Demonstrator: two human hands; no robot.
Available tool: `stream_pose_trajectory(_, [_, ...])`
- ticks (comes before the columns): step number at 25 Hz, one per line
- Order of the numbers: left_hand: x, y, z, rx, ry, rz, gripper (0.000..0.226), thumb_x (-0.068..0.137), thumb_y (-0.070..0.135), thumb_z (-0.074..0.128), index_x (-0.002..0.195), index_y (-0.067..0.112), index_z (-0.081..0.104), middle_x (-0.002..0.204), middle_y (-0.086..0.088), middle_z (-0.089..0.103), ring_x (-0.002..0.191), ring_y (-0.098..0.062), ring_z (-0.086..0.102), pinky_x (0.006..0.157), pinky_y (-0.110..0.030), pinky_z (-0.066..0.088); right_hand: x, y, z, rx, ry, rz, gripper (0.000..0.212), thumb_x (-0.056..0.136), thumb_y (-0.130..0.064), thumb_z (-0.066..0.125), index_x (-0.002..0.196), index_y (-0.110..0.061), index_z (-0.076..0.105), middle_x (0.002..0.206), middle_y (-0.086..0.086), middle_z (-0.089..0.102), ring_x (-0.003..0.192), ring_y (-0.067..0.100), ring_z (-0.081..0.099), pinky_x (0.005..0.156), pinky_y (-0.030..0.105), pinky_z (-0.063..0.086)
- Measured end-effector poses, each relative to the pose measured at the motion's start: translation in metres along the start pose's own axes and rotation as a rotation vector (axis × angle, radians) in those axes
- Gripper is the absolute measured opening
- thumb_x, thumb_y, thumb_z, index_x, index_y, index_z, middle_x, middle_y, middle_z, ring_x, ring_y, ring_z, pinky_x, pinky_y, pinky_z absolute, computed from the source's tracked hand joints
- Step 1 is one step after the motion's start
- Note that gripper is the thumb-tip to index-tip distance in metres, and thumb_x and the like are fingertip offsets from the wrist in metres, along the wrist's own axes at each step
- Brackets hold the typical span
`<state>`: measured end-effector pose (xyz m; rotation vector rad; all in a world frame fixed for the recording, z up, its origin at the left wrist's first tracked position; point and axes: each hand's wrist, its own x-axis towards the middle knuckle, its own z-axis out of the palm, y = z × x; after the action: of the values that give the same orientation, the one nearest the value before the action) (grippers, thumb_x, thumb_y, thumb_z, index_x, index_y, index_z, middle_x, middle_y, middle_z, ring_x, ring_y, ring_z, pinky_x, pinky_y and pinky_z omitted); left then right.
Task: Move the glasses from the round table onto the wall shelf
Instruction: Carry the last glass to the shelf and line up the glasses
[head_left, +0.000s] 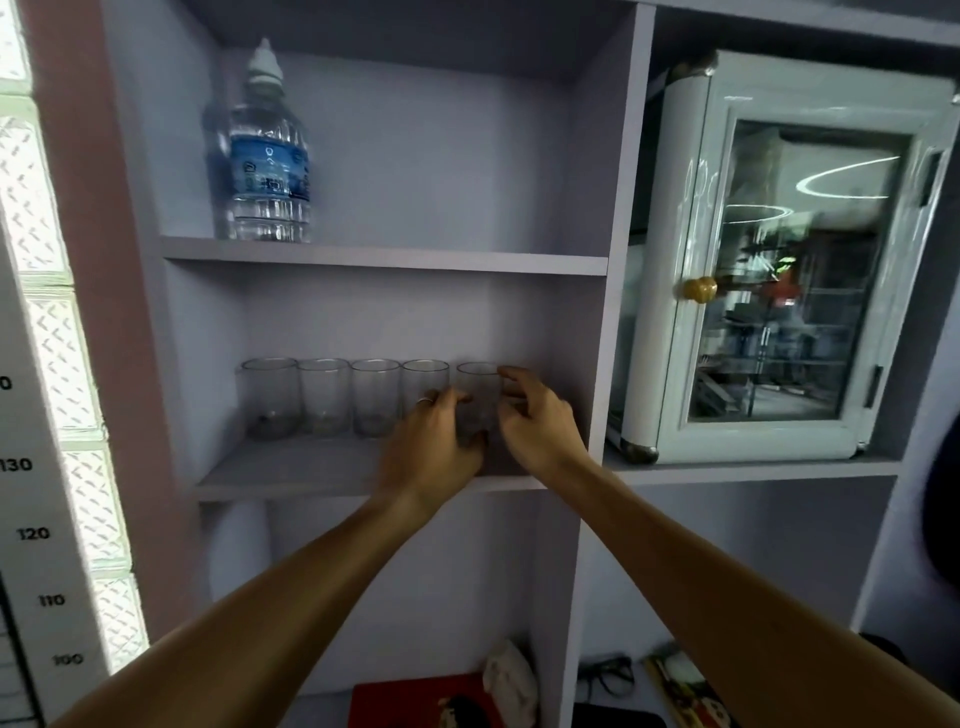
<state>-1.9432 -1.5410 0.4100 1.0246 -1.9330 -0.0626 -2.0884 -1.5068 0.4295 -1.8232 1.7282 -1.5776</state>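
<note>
Several clear glasses stand in a row on the middle board of the pale wall shelf (291, 475), starting with the leftmost glass (270, 397). Both my hands are at the rightmost glass (478, 384), which stands on the board. My left hand (431, 441) holds its lower left side, with fingers between it and the neighbouring glass (423, 379). My right hand (535, 415) curves around its right side, fingers spread, one fingertip at the rim. The round table is out of view.
A water bottle (270, 156) stands on the board above. To the right sits a small white cabinet with a glass door (779, 270). Below are a red object (415, 701) and a white cloth (509, 675). Glass bricks line the left wall.
</note>
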Motion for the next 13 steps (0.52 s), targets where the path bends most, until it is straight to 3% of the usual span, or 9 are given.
stream_pose_trajectory(4, [0.002, -0.002, -0.001, 0.005, -0.006, -0.020, 0.042, 0.081, 0.034, 0.063, 0.121, 0.020, 0.060, 0.113, -0.007, 0.067, 0.090, -0.030, 0.067, 0.068, -0.041, 0.057, 0.004, 0.000, 0.007, 0.024, -0.010, -0.003, 0.043, 0.097, -0.021, 0.052, 0.140, -0.027, 0.051, 0.110, -0.004, 0.063, 0.078, -0.005, 0.055, 0.054, -0.003, 0.039])
stream_pose_trajectory(7, [0.001, -0.005, -0.005, 0.003, -0.008, -0.006, 0.044, 0.081, 0.034, 0.064, 0.122, 0.019, 0.060, 0.117, -0.007, 0.066, 0.096, -0.030, 0.067, 0.073, -0.040, 0.057, 0.005, -0.002, 0.011, 0.008, -0.016, -0.019, 0.043, 0.098, -0.023, 0.051, 0.140, -0.028, 0.051, 0.111, -0.002, 0.063, 0.087, 0.006, 0.061, 0.063, 0.003, 0.046])
stream_pose_trajectory(10, [-0.001, -0.016, -0.019, 0.049, 0.030, 0.028, 0.036, 0.080, 0.035, 0.062, 0.114, 0.022, 0.063, 0.114, -0.004, 0.065, 0.096, -0.030, 0.066, 0.073, -0.041, 0.057, 0.006, -0.004, 0.013, -0.027, 0.002, -0.034, 0.041, 0.097, -0.021, 0.054, 0.137, -0.027, 0.054, 0.107, 0.001, 0.065, 0.092, 0.016, 0.064, 0.081, 0.023, 0.056])
stream_pose_trajectory(13, [-0.002, -0.042, -0.039, 0.142, 0.135, 0.044, 0.038, 0.078, 0.035, 0.069, 0.113, 0.021, 0.064, 0.116, -0.005, 0.062, 0.106, -0.034, 0.057, 0.081, -0.043, 0.052, 0.002, -0.009, 0.017, -0.074, 0.032, -0.055, 0.046, 0.092, -0.018, 0.058, 0.137, -0.028, 0.051, 0.125, 0.007, 0.057, 0.102, 0.023, 0.062, 0.083, 0.021, 0.052])
